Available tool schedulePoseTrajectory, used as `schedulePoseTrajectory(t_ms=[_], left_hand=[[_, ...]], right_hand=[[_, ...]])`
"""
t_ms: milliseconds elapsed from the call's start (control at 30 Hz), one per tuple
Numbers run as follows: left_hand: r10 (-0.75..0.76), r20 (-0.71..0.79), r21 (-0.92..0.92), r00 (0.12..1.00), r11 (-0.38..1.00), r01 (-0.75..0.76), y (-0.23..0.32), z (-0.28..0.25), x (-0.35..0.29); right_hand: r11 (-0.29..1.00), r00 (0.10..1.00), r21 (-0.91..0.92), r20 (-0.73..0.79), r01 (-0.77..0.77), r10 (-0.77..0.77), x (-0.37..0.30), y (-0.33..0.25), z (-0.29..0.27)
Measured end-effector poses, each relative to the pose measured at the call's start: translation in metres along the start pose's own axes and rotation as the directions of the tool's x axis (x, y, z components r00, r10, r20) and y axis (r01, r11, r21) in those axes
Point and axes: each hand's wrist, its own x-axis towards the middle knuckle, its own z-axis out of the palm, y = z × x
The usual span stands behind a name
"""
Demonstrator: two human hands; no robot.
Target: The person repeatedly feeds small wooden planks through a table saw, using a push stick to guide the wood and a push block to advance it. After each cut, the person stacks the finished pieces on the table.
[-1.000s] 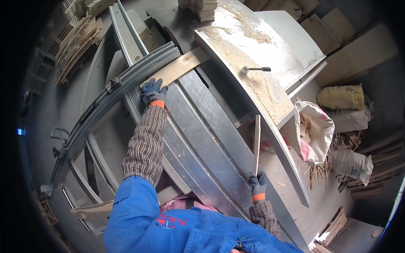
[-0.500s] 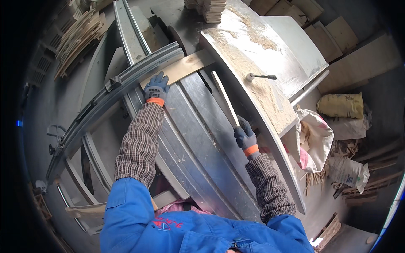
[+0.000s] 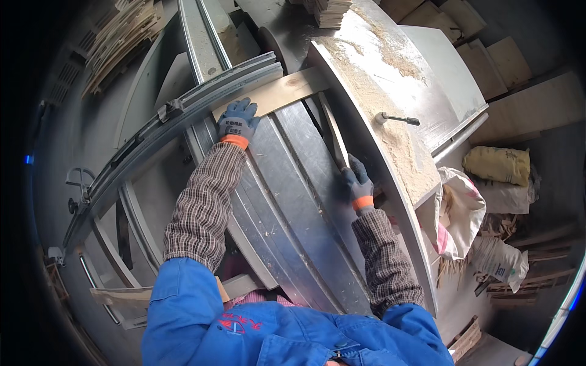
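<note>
Both my hands wear grey-blue gloves with orange cuffs. My left hand (image 3: 239, 119) lies on the near left part of a flat pale wooden board (image 3: 287, 91), fingers apart and resting on top of it. The board's far edge lies along a metal fence (image 3: 217, 88), and its right end reaches the raised side rail. In my right hand (image 3: 358, 182) is the near end of a thin wooden strip (image 3: 333, 131), gripped between the fingers. The strip points away from me, and its far tip is close under the board's right end. A grooved metal saw table (image 3: 293, 201) lies beneath both hands.
Sawdust covers the side table (image 3: 397, 134) at right, where a handled metal knob (image 3: 397, 119) stands. Stacked thin wood pieces (image 3: 329, 12) sit at the back. White (image 3: 458, 207) and yellow (image 3: 497, 163) sacks lie on the right. An open metal frame (image 3: 137, 226) extends at left.
The view has shifted, so the whole scene sits farther right and slightly lower. My right hand and the strip have moved forward and a little left over the table. My left hand stays on the board.
</note>
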Motion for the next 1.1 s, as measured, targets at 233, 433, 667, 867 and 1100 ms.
schedulePoseTrajectory(t_ms=[233, 433, 667, 867, 1100], left_hand=[[-0.058, 0.035, 0.016, 0.998, 0.998, 0.057, 0.002, -0.007, -0.003], [-0.055, 0.091, -0.024, 0.994, 0.998, 0.057, -0.004, -0.008, 0.001], [0.048, 0.218, -0.04, 0.975, 0.998, -0.04, -0.003, -0.026, -0.019], [0.07, 0.183, 0.111, 0.981, 0.99, -0.091, -0.013, -0.064, -0.032], [-0.172, 0.352, 0.134, 0.92, 0.982, 0.132, -0.001, -0.057, -0.015]], right_hand=[[1.0, 0.999, 0.0, -0.03, -0.014, 0.014, -0.015, 0.007, -0.002], [0.999, 0.998, 0.043, -0.048, -0.026, 0.028, -0.013, 0.008, 0.0], [0.999, 0.996, -0.008, -0.073, 0.052, -0.053, -0.034, 0.013, -0.005], [0.991, 0.981, 0.06, -0.143, -0.12, 0.128, -0.065, 0.016, -0.025], [0.969, 0.976, 0.172, -0.094, -0.178, 0.196, -0.062, 0.027, -0.033]])
